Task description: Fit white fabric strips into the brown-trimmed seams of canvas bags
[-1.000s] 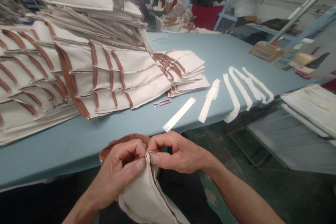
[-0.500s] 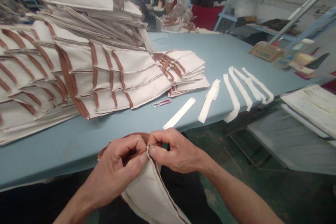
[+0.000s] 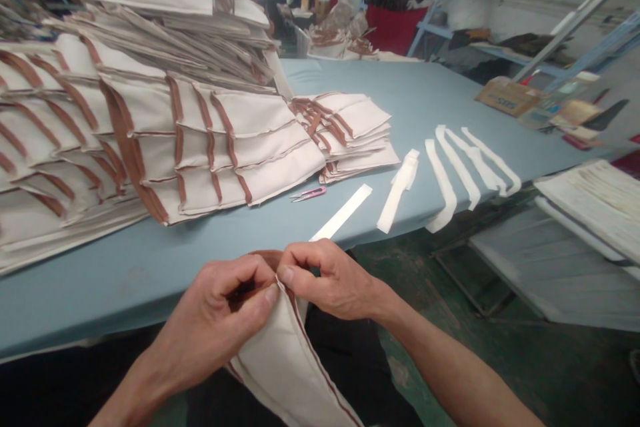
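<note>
A cream canvas bag (image 3: 287,360) with brown trim hangs below the near edge of the blue table (image 3: 150,267). My left hand (image 3: 220,317) pinches its top edge, thumb pressed on the cloth and fingers curled over the brown handle. My right hand (image 3: 327,280) pinches the same edge right beside it, thumb tips almost touching. Both hands are closed on the bag. What lies inside the fold between the fingers is hidden.
A tall heap of the same bags (image 3: 125,120) fills the table's left, with a smaller pile (image 3: 350,133) beside it. Pink thread snips (image 3: 309,194) and several white cloth strips (image 3: 450,173) lie near the front edge. Shelves and a cardboard box (image 3: 505,97) stand at right.
Both hands have risen slightly with the bag's edge. The brown handle loop that showed above my left hand is now mostly covered by the fingers.
</note>
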`<action>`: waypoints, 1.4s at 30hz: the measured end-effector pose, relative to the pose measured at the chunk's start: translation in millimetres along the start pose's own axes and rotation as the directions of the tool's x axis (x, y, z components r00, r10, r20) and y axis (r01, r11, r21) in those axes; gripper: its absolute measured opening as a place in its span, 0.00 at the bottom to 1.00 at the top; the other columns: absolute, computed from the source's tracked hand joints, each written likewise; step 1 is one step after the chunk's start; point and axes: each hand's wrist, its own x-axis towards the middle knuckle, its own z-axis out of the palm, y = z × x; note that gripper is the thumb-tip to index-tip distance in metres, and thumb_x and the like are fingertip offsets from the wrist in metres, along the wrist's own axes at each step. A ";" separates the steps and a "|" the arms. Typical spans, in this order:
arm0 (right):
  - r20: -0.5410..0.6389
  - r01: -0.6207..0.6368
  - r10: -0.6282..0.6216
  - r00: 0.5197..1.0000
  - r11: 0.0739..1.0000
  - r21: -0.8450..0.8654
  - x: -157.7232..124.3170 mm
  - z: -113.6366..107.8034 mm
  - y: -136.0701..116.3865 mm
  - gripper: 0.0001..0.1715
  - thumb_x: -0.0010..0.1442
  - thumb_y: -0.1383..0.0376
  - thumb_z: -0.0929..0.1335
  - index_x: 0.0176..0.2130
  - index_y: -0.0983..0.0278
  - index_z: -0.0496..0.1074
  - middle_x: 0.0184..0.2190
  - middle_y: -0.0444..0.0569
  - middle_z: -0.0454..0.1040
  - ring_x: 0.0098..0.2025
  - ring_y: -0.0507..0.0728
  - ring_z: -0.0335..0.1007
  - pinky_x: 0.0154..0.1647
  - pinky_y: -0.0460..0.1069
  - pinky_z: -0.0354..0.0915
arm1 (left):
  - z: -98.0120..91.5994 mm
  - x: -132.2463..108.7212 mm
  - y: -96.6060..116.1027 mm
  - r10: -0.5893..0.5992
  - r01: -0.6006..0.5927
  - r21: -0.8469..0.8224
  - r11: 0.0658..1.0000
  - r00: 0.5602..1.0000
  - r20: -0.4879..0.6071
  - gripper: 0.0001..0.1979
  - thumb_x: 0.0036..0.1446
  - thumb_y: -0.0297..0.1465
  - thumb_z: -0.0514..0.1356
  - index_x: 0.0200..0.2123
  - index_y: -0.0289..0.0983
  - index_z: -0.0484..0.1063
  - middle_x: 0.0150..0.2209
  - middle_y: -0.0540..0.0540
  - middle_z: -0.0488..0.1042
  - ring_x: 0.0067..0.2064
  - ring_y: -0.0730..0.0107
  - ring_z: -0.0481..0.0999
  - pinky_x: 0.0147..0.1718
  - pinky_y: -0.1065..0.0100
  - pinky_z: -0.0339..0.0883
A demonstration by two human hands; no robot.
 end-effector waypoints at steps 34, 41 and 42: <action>0.119 -0.080 0.049 0.992 0.961 0.266 -2.2 0.2 -13.4 0.20 0.65 0.53 0.70 0.29 0.62 0.64 0.25 0.37 0.60 0.27 0.49 0.53 0.27 0.45 0.53 | 0.3 -7.2 1.1 -0.049 0.070 -0.208 0.976 0.993 0.107 0.23 0.69 0.43 0.58 0.22 0.39 0.68 0.24 0.53 0.66 0.25 0.74 0.63 0.21 0.76 0.59; -0.410 0.016 -0.094 0.907 0.982 -0.189 5.5 4.7 -17.9 0.05 0.64 0.63 0.67 0.40 0.62 0.71 0.41 0.48 0.77 0.45 0.57 0.72 0.46 0.51 0.65 | -7.3 1.2 -2.9 -0.081 0.077 -0.025 0.997 0.964 -0.253 0.22 0.68 0.42 0.58 0.22 0.40 0.71 0.18 0.56 0.64 0.19 0.75 0.59 0.16 0.74 0.52; -0.425 -0.009 -0.079 0.902 0.979 -0.201 5.9 4.2 -20.3 0.07 0.66 0.61 0.67 0.41 0.62 0.72 0.42 0.48 0.78 0.46 0.57 0.72 0.46 0.51 0.65 | -9.5 1.5 -1.2 -0.071 0.080 0.015 0.997 0.943 -0.326 0.22 0.67 0.42 0.58 0.22 0.40 0.72 0.18 0.56 0.64 0.18 0.75 0.60 0.16 0.74 0.52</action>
